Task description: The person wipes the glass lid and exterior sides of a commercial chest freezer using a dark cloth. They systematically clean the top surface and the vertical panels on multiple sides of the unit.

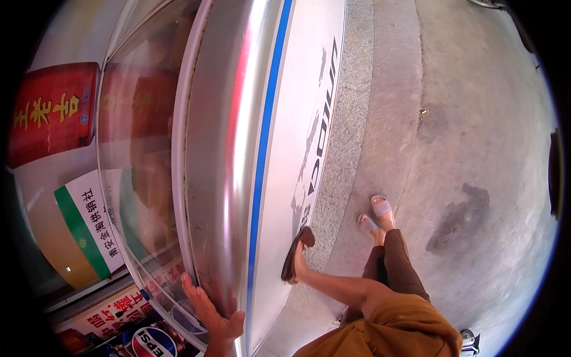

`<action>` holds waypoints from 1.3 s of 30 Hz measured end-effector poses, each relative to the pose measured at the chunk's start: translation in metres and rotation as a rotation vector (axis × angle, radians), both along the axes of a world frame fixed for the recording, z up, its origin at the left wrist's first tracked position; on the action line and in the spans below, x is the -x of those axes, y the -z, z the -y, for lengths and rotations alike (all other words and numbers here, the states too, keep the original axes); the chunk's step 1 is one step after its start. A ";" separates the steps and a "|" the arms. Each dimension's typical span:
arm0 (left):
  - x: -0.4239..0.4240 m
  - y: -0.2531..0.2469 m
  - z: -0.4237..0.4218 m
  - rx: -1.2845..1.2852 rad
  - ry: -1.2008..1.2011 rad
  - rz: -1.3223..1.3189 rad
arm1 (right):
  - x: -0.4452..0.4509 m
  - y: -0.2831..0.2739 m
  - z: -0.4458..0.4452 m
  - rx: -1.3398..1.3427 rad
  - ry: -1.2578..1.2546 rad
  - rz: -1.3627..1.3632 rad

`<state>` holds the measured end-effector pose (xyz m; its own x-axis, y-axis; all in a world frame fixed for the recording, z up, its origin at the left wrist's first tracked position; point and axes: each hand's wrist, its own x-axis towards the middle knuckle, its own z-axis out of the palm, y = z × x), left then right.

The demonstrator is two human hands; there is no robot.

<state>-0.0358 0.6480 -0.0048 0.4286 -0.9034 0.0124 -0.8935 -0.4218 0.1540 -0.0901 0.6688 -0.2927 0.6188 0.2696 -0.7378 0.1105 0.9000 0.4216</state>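
Note:
A chest freezer with a sloping glass top (147, 192), a shiny metal edge (223, 178) and a white side panel (285, 147) stands before me. My left hand (216, 312) rests on the metal edge near the glass frame, thumb apart from the fingers, holding nothing. Lower on the white side, my right hand (301, 265) holds a dark brown cloth (290, 263) against the panel. A blue stripe (263, 160) runs along the panel's upper part, and dark lettering with worn grey patches lies along its lower part. The cloth hides part of the panel and most of my right fingers.
My feet in light slides (381, 207) stand on the concrete floor (401, 156), beside a speckled stone strip (352, 116) along the freezer. A dark stain (459, 218) marks the floor. Printed signs, including a red panel (58, 111) and a Pepsi logo (154, 342), lie beyond the glass.

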 end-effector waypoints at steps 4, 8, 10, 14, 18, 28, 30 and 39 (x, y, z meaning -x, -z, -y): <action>0.000 -0.003 0.010 -0.047 -0.006 -0.026 | -0.002 -0.040 -0.015 -0.005 0.046 0.003; 0.005 -0.008 0.009 -0.105 -0.023 0.039 | -0.023 -0.037 0.047 0.805 0.179 -0.130; -0.001 -0.009 0.013 -0.124 0.063 0.070 | -0.040 -0.026 0.125 1.236 0.297 -0.277; -0.002 -0.008 0.014 -0.079 0.060 -0.007 | -0.050 -0.004 0.314 1.779 0.487 -0.497; 0.000 -0.011 0.022 -0.040 0.073 -0.093 | -0.048 0.041 0.438 1.594 0.524 -0.188; 0.000 -0.016 0.018 -0.071 0.140 0.014 | -0.040 0.146 0.277 0.744 0.381 -0.114; 0.003 -0.018 0.015 -0.075 0.131 0.043 | -0.030 0.160 0.200 0.489 0.240 -0.038; 0.004 -0.005 0.005 0.066 0.032 0.003 | -0.007 0.016 0.009 0.149 0.145 -0.024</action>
<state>-0.0400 0.6431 0.0003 0.3998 -0.9136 0.0734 -0.9067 -0.3825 0.1780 -0.0835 0.6594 -0.3088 0.6249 0.0652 -0.7780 0.2523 0.9262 0.2803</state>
